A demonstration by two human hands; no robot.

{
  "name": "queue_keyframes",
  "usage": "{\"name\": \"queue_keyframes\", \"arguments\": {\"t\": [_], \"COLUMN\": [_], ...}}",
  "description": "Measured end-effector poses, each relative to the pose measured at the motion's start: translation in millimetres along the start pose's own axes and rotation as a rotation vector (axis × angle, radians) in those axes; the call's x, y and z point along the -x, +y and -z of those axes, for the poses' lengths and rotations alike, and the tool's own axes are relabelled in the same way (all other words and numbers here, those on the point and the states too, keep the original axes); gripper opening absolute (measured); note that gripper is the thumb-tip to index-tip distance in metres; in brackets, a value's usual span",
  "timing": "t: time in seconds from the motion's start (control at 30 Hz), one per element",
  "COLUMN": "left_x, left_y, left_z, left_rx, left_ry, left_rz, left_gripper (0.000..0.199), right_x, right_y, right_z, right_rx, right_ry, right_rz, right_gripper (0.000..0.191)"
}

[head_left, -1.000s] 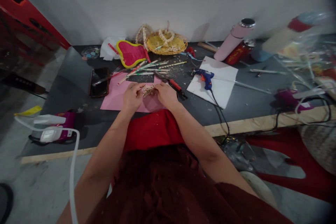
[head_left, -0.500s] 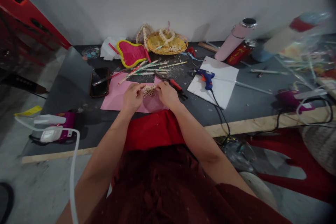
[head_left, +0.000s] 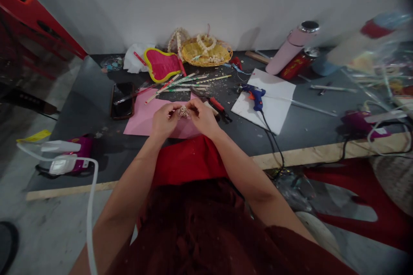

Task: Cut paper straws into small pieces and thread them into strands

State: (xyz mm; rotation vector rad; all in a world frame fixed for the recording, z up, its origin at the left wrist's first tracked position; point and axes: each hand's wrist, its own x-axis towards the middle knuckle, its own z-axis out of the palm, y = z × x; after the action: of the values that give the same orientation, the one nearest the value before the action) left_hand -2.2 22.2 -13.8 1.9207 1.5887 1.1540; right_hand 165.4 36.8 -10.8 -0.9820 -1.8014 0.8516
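Observation:
My left hand (head_left: 165, 119) and my right hand (head_left: 202, 117) meet over a pink sheet of paper (head_left: 142, 114). Between their fingertips is a small cluster of short pale pieces (head_left: 184, 112), held from both sides with the fingers curled. My fingers cover its edges, so its full shape is hidden. Just beyond the hands lie thin printed chopsticks (head_left: 180, 85) in a loose pile. Beside my right hand is a pair of red-handled pliers (head_left: 217, 104), partly hidden.
A blue glue gun (head_left: 257, 96) rests on a white board (head_left: 280, 111). At the back stand a yellow basket (head_left: 189, 58), a pink flask (head_left: 290, 49) and a red can (head_left: 297, 63). A phone (head_left: 122, 101) lies left. A white cable (head_left: 91, 215) crosses the table's front edge.
Both hands have closed in on the pale cluster, and my right hand has shifted slightly left. The cluster now shows smaller between the fingers. The view has moved slightly.

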Motion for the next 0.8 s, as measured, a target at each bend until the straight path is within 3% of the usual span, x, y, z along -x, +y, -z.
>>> {"name": "queue_keyframes", "arguments": {"t": [0.43,0.8], "left_x": [1,2], "left_y": [10,17], "left_z": [3.3,7.4], "left_rx": [0.175,0.19], "left_ry": [-0.037,-0.045], "left_rz": [0.03,0.02], "left_gripper": [0.011,0.015], "right_x": [1,0], "right_y": [-2,-4], "right_z": [0,3], "right_rx": [-0.057,0.045], "right_ry": [0.028,0.018], "right_rz": [0.013,0.047], "right_gripper": [0.011,0.011]}}
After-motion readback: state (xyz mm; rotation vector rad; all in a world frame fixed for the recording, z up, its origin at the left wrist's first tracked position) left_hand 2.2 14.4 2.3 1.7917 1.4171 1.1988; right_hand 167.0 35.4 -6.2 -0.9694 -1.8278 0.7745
